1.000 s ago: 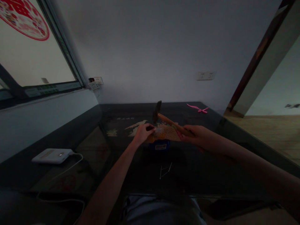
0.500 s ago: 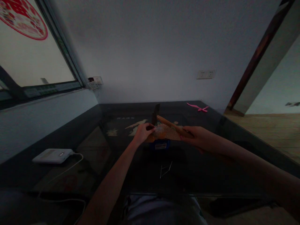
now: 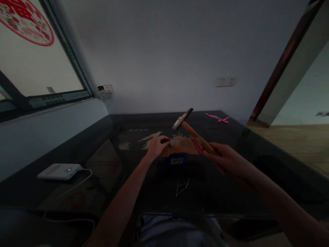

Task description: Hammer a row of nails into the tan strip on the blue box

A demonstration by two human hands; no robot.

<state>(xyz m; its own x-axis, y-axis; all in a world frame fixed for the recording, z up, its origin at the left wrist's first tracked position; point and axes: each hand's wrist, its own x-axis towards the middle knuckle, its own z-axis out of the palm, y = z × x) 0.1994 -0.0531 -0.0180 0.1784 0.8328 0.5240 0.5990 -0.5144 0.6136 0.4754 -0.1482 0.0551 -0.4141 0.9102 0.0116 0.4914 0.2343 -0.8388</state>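
Observation:
My right hand [image 3: 223, 154] is wrapped around the wooden handle of a hammer [image 3: 197, 134]. The hammer's metal head is raised and tilted above the far side of a tan, speckled piece with a red end [image 3: 186, 145]. This piece lies across a blue box [image 3: 176, 159] with a white label. At the piece's left end, my left hand [image 3: 157, 145] is closed in a pinch; what sits between its fingertips is too small and dark to make out. Several thin nails [image 3: 182, 187] lie on the dark table in front of the box.
A white power bank [image 3: 60, 171] with a cable rests on the left of the glossy black table [image 3: 154, 192]. A pink ribbon [image 3: 218, 118] lies at the back right. Behind the table stands a wall with sockets [image 3: 226, 81].
My right hand has lifted the hammer's head, which now tilts up and to the right, away from my left fingers. My left hand has stayed in place.

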